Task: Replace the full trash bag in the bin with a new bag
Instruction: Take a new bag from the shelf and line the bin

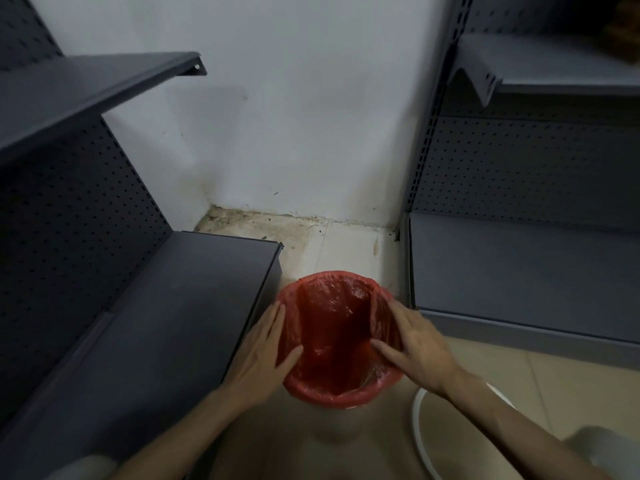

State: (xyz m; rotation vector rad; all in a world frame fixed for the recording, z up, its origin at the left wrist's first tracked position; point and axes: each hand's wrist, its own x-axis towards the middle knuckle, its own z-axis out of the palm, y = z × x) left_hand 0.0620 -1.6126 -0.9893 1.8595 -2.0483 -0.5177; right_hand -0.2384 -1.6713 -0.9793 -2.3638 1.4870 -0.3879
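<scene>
Red bag [332,341] lining the bin, lower centre — left hand [266,351] flat, open on its left rim; right hand [415,348] spread, pressing the right side, equally near.

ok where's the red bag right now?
Head view, lower centre: the red bag lines the bin on the floor, its edge folded over the rim, between the two grey shelf units, with the left hand and right hand on its sides.

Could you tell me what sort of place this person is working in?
Probably a shop or stockroom corner: bare grey metal shelving with perforated back panels stands on both sides, over a stained tiled floor. Between the units, both hands spread a red bag over a small bin.
</scene>
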